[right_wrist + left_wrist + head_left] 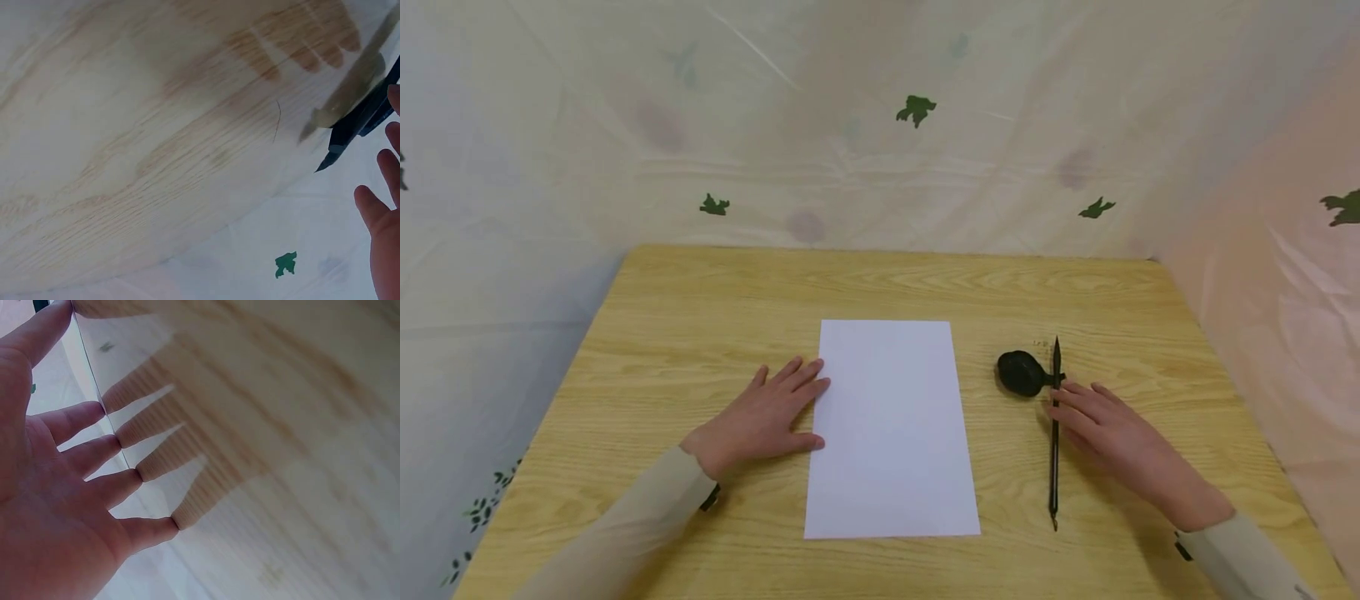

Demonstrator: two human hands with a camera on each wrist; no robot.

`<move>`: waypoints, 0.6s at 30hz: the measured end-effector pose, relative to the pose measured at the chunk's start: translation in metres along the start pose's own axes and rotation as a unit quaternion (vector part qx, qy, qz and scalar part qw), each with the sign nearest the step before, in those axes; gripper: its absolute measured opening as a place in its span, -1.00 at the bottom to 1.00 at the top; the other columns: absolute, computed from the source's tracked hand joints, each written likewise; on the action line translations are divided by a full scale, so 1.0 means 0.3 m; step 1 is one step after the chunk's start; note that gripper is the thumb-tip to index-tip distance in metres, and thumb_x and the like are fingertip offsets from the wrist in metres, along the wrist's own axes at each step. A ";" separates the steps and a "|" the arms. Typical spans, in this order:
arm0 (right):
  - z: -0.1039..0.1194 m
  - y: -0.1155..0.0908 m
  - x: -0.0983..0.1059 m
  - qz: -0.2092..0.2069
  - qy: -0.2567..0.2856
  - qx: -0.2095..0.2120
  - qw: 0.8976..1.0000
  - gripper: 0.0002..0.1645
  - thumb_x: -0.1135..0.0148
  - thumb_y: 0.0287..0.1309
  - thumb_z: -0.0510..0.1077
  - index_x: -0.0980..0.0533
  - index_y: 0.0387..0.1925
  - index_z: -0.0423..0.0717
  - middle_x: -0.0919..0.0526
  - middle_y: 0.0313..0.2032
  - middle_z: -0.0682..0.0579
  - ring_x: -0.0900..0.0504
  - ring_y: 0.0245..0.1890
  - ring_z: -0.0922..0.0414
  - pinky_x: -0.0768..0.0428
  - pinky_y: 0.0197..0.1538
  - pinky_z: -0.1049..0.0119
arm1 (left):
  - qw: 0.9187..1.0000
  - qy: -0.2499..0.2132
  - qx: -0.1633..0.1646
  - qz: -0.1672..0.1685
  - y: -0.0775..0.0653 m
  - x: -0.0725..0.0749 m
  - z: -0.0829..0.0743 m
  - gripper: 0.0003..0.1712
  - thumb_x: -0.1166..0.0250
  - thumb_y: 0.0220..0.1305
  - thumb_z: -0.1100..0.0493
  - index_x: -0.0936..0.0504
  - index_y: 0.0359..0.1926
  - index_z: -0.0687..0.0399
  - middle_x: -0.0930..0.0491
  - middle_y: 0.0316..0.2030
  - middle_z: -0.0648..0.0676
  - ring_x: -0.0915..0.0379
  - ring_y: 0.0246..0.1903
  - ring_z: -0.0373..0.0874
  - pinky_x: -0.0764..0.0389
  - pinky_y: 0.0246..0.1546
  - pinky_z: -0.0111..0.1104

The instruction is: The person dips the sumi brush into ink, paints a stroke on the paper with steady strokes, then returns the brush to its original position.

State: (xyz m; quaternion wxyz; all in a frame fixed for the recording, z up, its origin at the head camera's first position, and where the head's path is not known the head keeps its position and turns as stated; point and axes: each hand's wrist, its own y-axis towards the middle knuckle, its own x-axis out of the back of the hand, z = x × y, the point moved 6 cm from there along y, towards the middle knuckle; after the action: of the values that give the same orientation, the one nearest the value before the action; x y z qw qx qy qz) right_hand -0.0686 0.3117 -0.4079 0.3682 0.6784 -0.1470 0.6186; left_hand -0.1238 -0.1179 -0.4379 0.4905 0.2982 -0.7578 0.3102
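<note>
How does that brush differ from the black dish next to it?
The brush is long and thin; the black dish is shorter and rounded. The brush tapers to a point, while the black dish has a short handle. Both are dark and lie to the right of the white paper.

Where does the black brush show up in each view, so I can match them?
Head: the black brush lies right of centre, at the right hand's fingertips.
Left wrist: not in it.
Right wrist: at the upper right edge, its tip pointing down-left.
Shared landmark: wood-grain tabletop.
</note>
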 end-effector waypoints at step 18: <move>0.024 -0.006 -0.032 0.060 -0.042 0.042 0.996 -0.17 0.72 0.67 -0.09 -0.60 0.11 -0.18 -0.59 0.22 -0.17 -0.53 0.24 -0.15 -0.01 0.55 0.24 | 1.000 -0.007 0.001 -0.002 0.003 -0.014 0.011 -0.01 -0.39 0.31 -0.28 -0.29 0.56 0.11 -0.08 0.61 0.15 0.12 0.59 0.22 -0.01 0.39 0.41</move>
State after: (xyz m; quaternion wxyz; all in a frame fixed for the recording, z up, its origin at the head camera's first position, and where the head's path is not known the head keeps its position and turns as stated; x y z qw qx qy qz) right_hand -0.0639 0.3055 -0.4172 0.2953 0.7087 -0.1768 0.6158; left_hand -0.1249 -0.1191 -0.4432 0.4853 0.3023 -0.7603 0.3083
